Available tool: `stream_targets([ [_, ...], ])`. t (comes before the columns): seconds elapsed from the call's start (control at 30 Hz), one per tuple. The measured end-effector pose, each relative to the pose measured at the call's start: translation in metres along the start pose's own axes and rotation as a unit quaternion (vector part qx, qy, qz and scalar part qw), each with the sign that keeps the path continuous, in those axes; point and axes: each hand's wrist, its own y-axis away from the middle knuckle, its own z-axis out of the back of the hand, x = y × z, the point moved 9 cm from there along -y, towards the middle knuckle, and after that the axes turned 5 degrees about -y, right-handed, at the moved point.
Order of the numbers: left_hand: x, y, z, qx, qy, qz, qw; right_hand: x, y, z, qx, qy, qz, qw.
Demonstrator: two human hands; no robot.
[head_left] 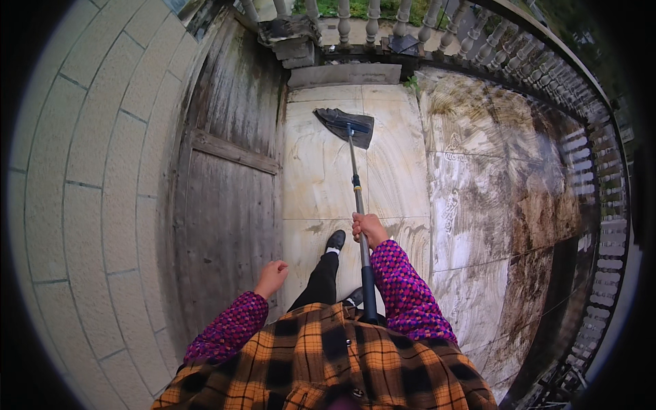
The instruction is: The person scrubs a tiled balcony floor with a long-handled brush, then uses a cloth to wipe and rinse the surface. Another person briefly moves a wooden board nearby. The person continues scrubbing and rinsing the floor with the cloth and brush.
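My right hand [370, 229] is wrapped round the grey pole of a flat mop [360, 198]. The pole's dark lower grip reaches back to my waist. At the far end, the dark, wet-looking mop head [338, 123] lies flat on the pale, dirt-streaked floor tiles [389, 167]. My left hand [272, 279] hangs to the left of the pole, its fingers curled in with nothing visible in them. It is nearest to the weathered wooden panel and touches neither that nor the mop.
A grey wooden panel [225, 212] stands on the left beside a tiled wall [96, 178]. Balusters [372, 24] line the far and right edges. Stacked blocks [294, 51] sit at the far left corner. Brown grime [547, 212] covers the right-hand tiles. My shoe [335, 240] is near the pole.
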Motion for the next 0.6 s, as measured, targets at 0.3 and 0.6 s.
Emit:
stream_targets([
  [0.3,-0.193,0.019,-0.057,0.239,0.409,0.021,0.881,-0.001,0.018,-0.019,0.047,-0.028,0.027,0.998],
  [0.6,-0.152,-0.038,-0.085,0.047,0.241,0.019,0.969,-0.056,0.166,0.046,0.052,-0.036,0.042,0.997],
])
